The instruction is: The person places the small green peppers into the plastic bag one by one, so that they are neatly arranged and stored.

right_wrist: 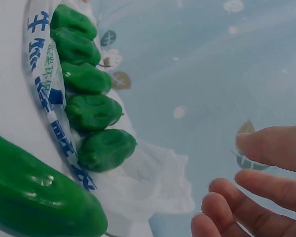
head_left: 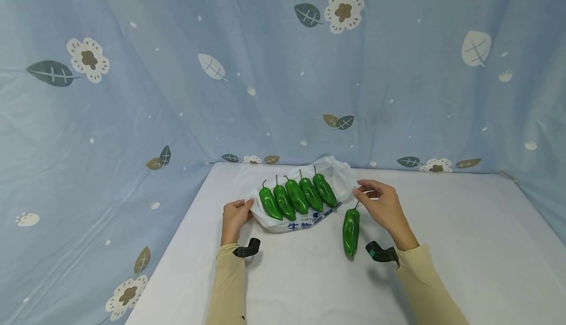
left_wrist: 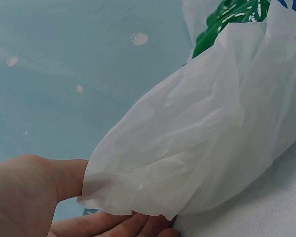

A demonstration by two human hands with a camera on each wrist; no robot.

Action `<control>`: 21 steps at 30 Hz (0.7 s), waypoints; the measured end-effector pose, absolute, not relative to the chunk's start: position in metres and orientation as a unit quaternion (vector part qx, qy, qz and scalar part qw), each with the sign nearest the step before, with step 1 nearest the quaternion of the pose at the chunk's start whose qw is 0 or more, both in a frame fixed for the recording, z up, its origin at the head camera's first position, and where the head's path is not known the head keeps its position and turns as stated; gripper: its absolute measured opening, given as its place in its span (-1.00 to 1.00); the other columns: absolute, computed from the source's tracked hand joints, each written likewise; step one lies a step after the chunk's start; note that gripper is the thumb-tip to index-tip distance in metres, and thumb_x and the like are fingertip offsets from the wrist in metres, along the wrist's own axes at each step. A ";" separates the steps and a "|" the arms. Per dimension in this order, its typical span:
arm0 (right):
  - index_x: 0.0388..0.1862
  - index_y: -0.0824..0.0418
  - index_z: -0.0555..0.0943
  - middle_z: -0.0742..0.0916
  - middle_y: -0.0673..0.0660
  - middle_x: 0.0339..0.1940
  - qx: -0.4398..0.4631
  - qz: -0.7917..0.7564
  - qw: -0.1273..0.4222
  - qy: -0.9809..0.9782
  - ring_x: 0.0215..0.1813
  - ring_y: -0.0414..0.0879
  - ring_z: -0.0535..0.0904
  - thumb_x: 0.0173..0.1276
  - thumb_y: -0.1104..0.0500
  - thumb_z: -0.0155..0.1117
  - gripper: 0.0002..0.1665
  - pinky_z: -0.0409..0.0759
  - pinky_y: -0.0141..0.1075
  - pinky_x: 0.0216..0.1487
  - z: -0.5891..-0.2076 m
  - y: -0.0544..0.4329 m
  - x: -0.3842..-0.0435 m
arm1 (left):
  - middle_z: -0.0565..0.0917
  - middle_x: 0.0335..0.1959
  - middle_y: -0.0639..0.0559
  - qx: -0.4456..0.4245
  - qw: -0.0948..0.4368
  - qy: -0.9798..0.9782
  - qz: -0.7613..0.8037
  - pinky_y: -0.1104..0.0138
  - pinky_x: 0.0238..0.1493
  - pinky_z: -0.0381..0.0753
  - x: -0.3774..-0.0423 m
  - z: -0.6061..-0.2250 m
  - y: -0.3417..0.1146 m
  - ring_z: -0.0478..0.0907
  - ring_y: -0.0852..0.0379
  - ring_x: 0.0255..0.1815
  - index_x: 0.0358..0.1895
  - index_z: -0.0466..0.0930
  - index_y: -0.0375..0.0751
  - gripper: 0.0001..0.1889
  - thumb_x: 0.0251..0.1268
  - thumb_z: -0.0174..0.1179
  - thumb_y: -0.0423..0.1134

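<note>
A white plastic bag [head_left: 305, 224] with blue lettering lies on the table, and several green peppers [head_left: 296, 196] rest side by side on it, stems toward the back. My left hand [head_left: 234, 221] pinches the bag's left edge. In the left wrist view the thumb lies behind the thin plastic [left_wrist: 177, 143] and the fingers are below it. Near the bag's right end is my right hand [head_left: 381, 207], its fingers relaxed and spread with nothing between them in the right wrist view. A single green pepper [head_left: 351, 231] lies apart on the table, its stem pointing up toward the right fingertips.
The white-covered table [head_left: 460, 231] meets a blue curtain [head_left: 274, 69] with flower and leaf prints at the back and sides. A black wrist camera [head_left: 247, 248] sits on the left wrist, and another wrist camera [head_left: 381, 252] on the right.
</note>
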State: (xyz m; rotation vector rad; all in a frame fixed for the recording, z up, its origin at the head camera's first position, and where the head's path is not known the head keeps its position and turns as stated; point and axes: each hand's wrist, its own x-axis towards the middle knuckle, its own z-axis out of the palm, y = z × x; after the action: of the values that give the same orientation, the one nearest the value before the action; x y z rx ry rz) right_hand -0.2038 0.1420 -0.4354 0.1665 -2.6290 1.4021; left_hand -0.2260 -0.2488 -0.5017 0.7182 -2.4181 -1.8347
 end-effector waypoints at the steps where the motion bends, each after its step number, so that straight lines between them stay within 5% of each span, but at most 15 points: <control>1: 0.32 0.32 0.60 0.76 0.34 0.08 0.052 0.471 0.077 -0.877 0.12 0.22 0.68 0.54 0.05 0.29 -0.49 0.64 -0.11 0.09 -0.436 0.143 -0.203 | 0.63 0.26 -0.37 0.230 0.012 -0.775 -0.588 0.26 0.09 0.77 -0.226 -0.502 -0.249 0.72 -0.03 0.04 0.36 0.49 -0.48 -0.38 0.46 0.26 -0.03; 6: 0.34 0.31 0.58 0.76 0.34 0.08 0.038 0.481 0.071 -0.873 0.12 0.22 0.67 0.53 0.04 0.30 -0.47 0.63 -0.30 0.00 -0.437 0.147 -0.197 | 0.64 0.24 -0.37 0.232 0.015 -0.776 -0.587 0.23 0.11 0.77 -0.226 -0.502 -0.248 0.73 -0.03 0.03 0.35 0.51 -0.47 -0.39 0.46 0.26 -0.04; 14: 0.40 0.32 0.54 0.73 0.37 0.12 0.024 0.479 0.062 -0.875 0.15 0.25 0.65 0.56 -0.01 0.27 -0.41 0.64 -0.13 0.06 -0.441 0.150 -0.188 | 0.67 0.20 -0.40 0.232 0.021 -0.780 -0.581 0.22 0.09 0.78 -0.225 -0.503 -0.248 0.75 0.06 -0.09 0.33 0.52 -0.48 -0.41 0.45 0.26 -0.05; 21: 0.44 0.29 0.50 0.73 0.35 0.15 -0.006 0.476 0.035 -0.879 0.18 0.22 0.65 0.54 -0.05 0.27 -0.35 0.60 -0.26 0.00 -0.451 0.151 -0.185 | 0.67 0.19 -0.40 0.235 0.020 -0.779 -0.581 0.23 0.07 0.78 -0.225 -0.502 -0.247 0.74 0.13 -0.19 0.33 0.52 -0.48 -0.40 0.45 0.27 -0.06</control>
State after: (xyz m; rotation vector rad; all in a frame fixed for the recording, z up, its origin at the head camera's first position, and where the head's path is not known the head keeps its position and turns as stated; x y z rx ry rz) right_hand -0.1851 0.1510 -0.4507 -0.0189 -2.7002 1.4638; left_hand -0.2249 -0.2474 -0.5020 0.7291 -2.4167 -1.8025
